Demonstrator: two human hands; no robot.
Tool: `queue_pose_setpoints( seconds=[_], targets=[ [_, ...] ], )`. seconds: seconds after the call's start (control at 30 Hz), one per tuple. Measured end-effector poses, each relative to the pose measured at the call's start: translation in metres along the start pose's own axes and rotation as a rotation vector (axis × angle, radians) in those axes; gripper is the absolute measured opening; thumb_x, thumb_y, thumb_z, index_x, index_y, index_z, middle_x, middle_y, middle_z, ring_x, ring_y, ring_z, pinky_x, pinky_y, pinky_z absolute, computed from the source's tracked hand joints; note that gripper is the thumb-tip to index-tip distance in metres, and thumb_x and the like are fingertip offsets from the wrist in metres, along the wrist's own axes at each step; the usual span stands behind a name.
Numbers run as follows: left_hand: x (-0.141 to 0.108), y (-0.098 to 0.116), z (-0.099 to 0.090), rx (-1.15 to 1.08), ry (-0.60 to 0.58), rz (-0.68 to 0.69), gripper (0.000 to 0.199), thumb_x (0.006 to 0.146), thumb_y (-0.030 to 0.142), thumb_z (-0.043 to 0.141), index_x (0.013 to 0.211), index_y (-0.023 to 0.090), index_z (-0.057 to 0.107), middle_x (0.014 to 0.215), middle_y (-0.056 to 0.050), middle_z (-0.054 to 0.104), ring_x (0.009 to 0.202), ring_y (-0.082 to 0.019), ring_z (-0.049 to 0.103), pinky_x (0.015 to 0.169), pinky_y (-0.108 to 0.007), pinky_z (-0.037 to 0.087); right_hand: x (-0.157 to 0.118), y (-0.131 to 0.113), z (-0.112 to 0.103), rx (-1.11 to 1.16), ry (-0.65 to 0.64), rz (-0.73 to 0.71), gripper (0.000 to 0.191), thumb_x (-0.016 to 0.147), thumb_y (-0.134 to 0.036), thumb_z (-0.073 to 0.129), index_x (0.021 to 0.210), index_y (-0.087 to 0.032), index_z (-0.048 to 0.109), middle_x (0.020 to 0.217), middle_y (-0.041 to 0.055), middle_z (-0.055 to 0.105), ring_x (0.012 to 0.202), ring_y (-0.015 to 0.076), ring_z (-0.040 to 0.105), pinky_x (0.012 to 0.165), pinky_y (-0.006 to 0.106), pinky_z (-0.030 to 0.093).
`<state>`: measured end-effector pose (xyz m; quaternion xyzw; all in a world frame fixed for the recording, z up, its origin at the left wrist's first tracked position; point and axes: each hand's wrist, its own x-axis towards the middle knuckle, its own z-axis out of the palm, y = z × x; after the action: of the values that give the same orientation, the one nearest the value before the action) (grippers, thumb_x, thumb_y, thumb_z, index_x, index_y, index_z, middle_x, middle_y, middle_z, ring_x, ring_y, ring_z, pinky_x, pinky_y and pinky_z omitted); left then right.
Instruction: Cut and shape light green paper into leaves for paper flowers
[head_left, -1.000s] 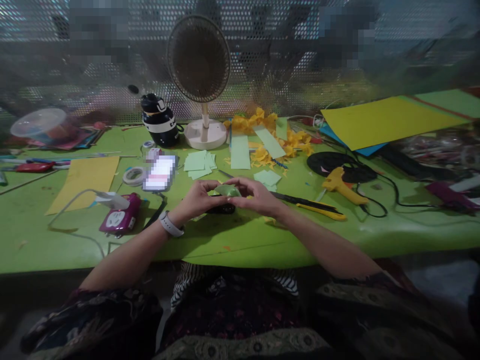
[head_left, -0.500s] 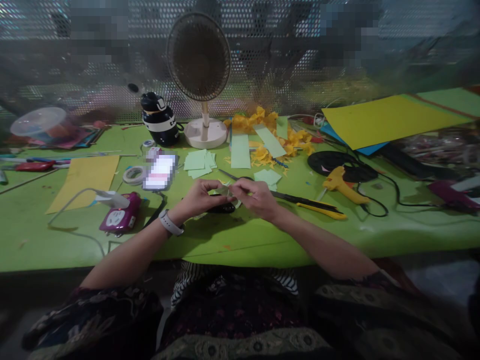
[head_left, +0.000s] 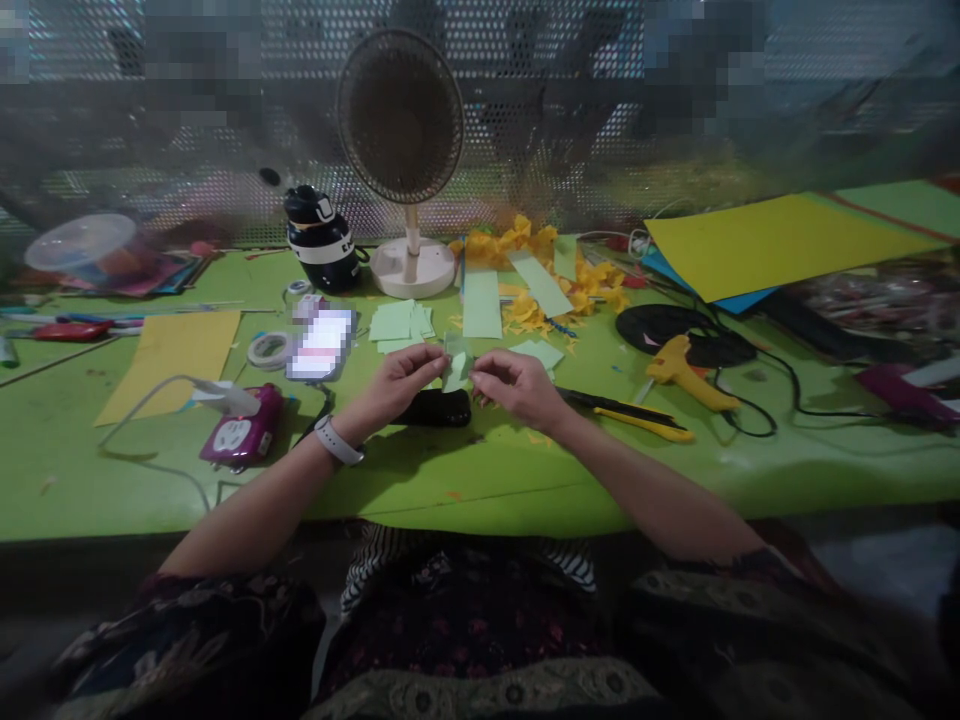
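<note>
My left hand, with a pale watch band at the wrist, pinches the left edge of a small folded piece of light green paper. At the paper's right edge, the thumb and fingertips of my right hand are closed on it. Below the paper lies a dark, rounded object, partly covered by my left hand. Green paper squares are piled just beyond my left hand. More green pieces lie behind my right hand, which partly hides them.
A yellow-handled cutter and a yellow glue gun lie to the right. Behind stand a fan and a dark bottle, near yellow paper flowers. On the left are a phone, tape roll and purple power adapter.
My hands have moved slightly apart. The green paper, mostly hidden by my fingers before, now shows between them with a fold in it.
</note>
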<state>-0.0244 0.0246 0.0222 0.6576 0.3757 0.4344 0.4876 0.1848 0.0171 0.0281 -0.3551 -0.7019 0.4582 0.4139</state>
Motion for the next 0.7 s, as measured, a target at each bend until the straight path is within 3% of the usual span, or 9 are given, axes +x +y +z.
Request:
queue_pose_setpoints(
  seconds=[0.13,0.23,0.37,0.53,0.7],
  targets=[
    [0.000,0.000,0.001,0.020,-0.038,0.010,0.025,0.088,0.043,0.064,0.091,0.018,0.067,0.084,-0.003,0.066,0.077,-0.014,0.057,0.075,-0.030,0.047,0.003,0.001,0.001,0.106,0.013,0.079,0.014,0.078,-0.028,0.068,0.082,-0.017,0.062,0.071,0.0004,0.065,0.058,0.0114,0.062,0.053,0.026,0.056],
    [-0.002,-0.001,0.003,0.009,-0.038,0.028,0.029,0.087,0.042,0.067,0.103,0.018,0.064,0.086,-0.003,0.064,0.081,-0.015,0.058,0.077,-0.029,0.048,0.004,0.003,0.003,0.120,0.023,0.099,0.018,0.078,-0.031,0.071,0.079,-0.018,0.059,0.067,-0.0009,0.063,0.054,0.0105,0.060,0.052,0.026,0.056],
    [-0.005,-0.002,0.006,0.121,0.022,0.081,0.050,0.077,0.036,0.079,0.119,0.018,0.056,0.090,-0.002,0.061,0.085,-0.015,0.058,0.081,-0.029,0.048,0.003,0.004,0.007,0.105,0.038,0.097,0.025,0.079,-0.038,0.073,0.078,-0.017,0.060,0.065,-0.0009,0.063,0.054,0.0111,0.059,0.052,0.027,0.056],
    [-0.005,-0.002,0.007,0.171,0.000,0.124,0.035,0.088,0.031,0.064,0.119,0.016,0.057,0.100,-0.007,0.065,0.094,-0.017,0.063,0.083,-0.031,0.051,0.003,0.004,0.008,0.104,0.035,0.101,0.027,0.080,-0.042,0.073,0.079,-0.017,0.063,0.063,-0.0009,0.062,0.051,0.0105,0.058,0.051,0.025,0.055],
    [-0.003,-0.006,0.007,0.204,0.014,0.169,0.033,0.093,0.021,0.051,0.125,0.016,0.059,0.119,-0.011,0.067,0.110,-0.020,0.063,0.096,-0.035,0.051,0.004,0.007,0.012,0.110,0.021,0.129,0.029,0.078,-0.043,0.074,0.075,-0.017,0.062,0.059,-0.0019,0.061,0.050,0.0103,0.057,0.050,0.024,0.054]
  ],
)
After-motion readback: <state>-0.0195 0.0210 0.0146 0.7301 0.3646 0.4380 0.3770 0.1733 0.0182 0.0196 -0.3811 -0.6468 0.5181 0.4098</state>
